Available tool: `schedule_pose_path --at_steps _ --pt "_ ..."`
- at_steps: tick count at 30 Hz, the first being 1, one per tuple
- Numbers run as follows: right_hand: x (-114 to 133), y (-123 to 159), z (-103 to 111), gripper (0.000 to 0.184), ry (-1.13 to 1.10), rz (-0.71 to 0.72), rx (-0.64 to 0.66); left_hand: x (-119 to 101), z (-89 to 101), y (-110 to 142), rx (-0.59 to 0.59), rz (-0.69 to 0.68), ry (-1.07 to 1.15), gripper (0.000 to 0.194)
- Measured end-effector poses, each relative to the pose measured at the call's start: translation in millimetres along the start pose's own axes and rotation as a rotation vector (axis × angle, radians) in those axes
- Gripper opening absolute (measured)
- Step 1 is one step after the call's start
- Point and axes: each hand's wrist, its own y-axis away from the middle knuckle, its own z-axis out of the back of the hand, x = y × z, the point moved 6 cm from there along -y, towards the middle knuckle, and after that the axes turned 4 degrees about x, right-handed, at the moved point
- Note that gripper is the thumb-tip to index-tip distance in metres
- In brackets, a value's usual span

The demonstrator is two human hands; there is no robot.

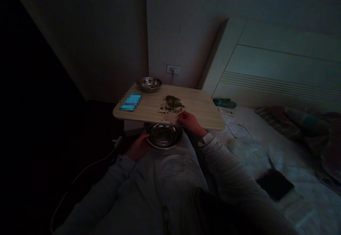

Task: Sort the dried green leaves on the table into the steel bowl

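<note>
My left hand (139, 147) is closed on the left rim of a shiny metal bowl (163, 145), which is on my lap below the table's near edge. A few small dark bits show inside it. My right hand (189, 120) is over the near edge of a pale wooden table (205, 107), its fingers pinched together. A thin pale patch (170, 118) lies by those fingertips; whether they hold it is unclear in the dim light. Just beyond spreads a loose pile of small green beans or seeds (172, 103).
A second metal bowl (149, 85) stands at the table's back left, with a lit blurred phone (130, 102) nearer me. To the right, the bed (247, 149) carries a green bottle (225, 103), glasses (237, 130) and a dark flat object (275, 184). A white cable (87, 165) runs along the left.
</note>
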Motion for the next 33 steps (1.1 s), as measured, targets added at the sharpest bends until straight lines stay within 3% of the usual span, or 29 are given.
schedule_pose_path --at_steps 8,15,21,24,33 --pt "5 0 -12 0.016 -0.127 0.024 0.066 -1 -1.1 5 -0.042 -0.002 0.031 0.018" --pt "2 -5 -20 0.012 -0.285 0.057 0.212 -3 -1.5 7 -0.027 -0.020 0.073 0.024" --pt "-14 -32 5 0.010 -0.229 -0.015 -0.090 -4 -5.5 11 -0.060 -0.020 0.062 0.021" --pt "-19 -41 10 0.010 -0.140 -0.038 -0.177 -4 -6.5 12 -0.067 -0.013 0.061 0.023" --pt "-16 -47 1 0.013 -0.098 -0.013 -0.129 -4 5.0 1 -0.045 -0.041 0.082 0.018"
